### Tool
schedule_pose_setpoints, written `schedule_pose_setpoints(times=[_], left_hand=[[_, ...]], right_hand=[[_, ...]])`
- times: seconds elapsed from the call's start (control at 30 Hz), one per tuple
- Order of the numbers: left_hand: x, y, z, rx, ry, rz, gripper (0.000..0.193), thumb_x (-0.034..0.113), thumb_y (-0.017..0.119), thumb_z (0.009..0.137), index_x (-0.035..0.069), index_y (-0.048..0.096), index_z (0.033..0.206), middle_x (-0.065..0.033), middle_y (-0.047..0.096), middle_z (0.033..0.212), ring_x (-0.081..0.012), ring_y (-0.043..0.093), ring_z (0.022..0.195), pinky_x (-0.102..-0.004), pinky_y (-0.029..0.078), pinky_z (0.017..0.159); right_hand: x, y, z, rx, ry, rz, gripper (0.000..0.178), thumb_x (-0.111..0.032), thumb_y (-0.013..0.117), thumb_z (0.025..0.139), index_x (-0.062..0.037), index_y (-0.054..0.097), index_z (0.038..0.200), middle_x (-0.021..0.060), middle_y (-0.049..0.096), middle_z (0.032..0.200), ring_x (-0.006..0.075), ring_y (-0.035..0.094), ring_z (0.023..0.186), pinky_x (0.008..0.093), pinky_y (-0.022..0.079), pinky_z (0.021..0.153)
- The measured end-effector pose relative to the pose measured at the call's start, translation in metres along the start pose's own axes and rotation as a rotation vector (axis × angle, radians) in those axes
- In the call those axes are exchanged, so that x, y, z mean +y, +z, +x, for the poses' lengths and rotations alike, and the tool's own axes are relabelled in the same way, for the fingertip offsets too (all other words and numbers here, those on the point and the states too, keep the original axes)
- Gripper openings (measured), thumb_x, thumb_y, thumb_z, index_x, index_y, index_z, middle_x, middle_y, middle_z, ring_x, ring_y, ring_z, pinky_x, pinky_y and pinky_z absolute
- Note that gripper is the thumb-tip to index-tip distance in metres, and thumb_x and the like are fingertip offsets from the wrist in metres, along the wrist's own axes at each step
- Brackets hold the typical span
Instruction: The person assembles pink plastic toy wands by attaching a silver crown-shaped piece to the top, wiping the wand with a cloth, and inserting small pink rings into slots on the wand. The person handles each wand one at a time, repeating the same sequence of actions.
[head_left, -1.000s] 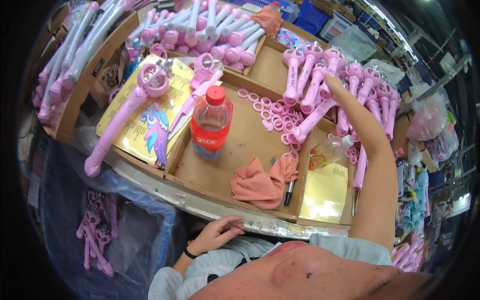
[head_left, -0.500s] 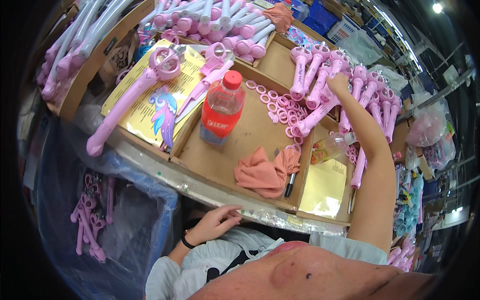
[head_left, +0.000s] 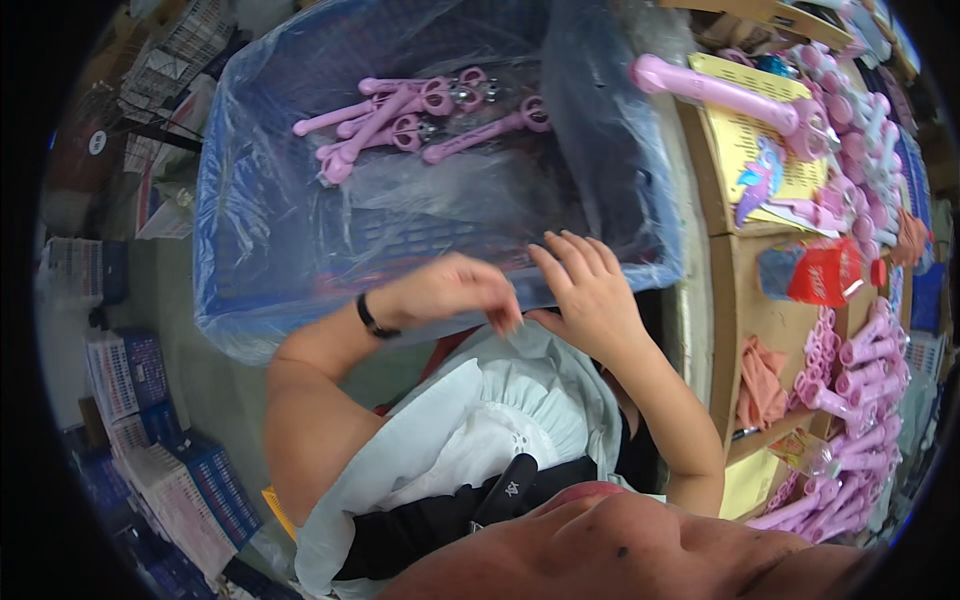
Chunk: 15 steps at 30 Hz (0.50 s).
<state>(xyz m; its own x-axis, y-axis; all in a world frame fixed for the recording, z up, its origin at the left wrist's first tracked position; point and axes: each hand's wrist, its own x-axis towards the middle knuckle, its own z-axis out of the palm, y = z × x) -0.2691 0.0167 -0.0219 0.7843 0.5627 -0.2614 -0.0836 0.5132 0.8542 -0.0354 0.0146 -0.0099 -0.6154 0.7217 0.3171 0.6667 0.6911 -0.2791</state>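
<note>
My left hand, with a black band at the wrist, hangs over the near rim of a blue crate lined with clear plastic film. Its fingers droop loosely, slightly blurred, and nothing shows in them. Beside it, at the crate's near right corner, my right hand is open, fingers spread, palm down, holding nothing visible. Several pink toy wands with ring-shaped heads and silvery parts lie inside the crate at the far side, beyond both hands.
A workbench at right holds a cardboard tray, a long pink wand on yellow sheets, a red-labelled bottle, an orange cloth, pink rings and piled pink wands. Stacked printed boxes stand on the floor at left.
The view has swung left from the bench to the crate. My right hand has left the pink wands on the bench; my left hand has moved off the bench edge to the crate.
</note>
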Motion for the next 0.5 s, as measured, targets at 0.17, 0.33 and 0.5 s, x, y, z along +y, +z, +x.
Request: schedule_pose_setpoints(times=[0.17, 0.33, 0.5], left_hand=[[-0.031, -0.179, 0.015, 0.478, -0.273, 0.443, 0.038, 0.037, 0.051, 0.094, 0.002, 0.061, 0.106, -0.0048, 0.064, 0.094, -0.0104, 0.060, 0.085, -0.0240, 0.048, 0.076], [-0.115, -0.354, 0.104, 0.401, -0.543, 1.685, 0.046, 0.034, 0.066, 0.079, 0.001, 0.059, 0.111, -0.0222, 0.059, 0.113, -0.0356, 0.055, 0.108, -0.0443, 0.045, 0.091], [-0.178, -0.415, 0.193, 0.768, -0.463, 1.773, 0.034, 0.017, 0.050, 0.084, 0.003, 0.056, 0.115, -0.0197, 0.060, 0.112, -0.0369, 0.057, 0.105, -0.0450, 0.047, 0.089]], right_hand=[[-0.003, 0.046, 0.016, -0.316, -0.039, 0.014, 0.029, -0.020, 0.061, 0.069, -0.0065, 0.059, 0.095, 0.0053, 0.057, 0.078, 0.0215, 0.059, 0.075, 0.0327, 0.046, 0.070], [0.000, 0.056, 0.005, -0.299, 0.042, 0.079, 0.013, -0.019, 0.056, 0.070, -0.0072, 0.054, 0.076, 0.0073, 0.056, 0.072, 0.0232, 0.059, 0.070, 0.0344, 0.047, 0.061], [0.001, 0.067, -0.002, -0.103, 0.045, 0.125, 0.013, -0.021, 0.053, 0.072, -0.0088, 0.053, 0.068, 0.0061, 0.054, 0.067, 0.0224, 0.057, 0.064, 0.0348, 0.046, 0.057]])
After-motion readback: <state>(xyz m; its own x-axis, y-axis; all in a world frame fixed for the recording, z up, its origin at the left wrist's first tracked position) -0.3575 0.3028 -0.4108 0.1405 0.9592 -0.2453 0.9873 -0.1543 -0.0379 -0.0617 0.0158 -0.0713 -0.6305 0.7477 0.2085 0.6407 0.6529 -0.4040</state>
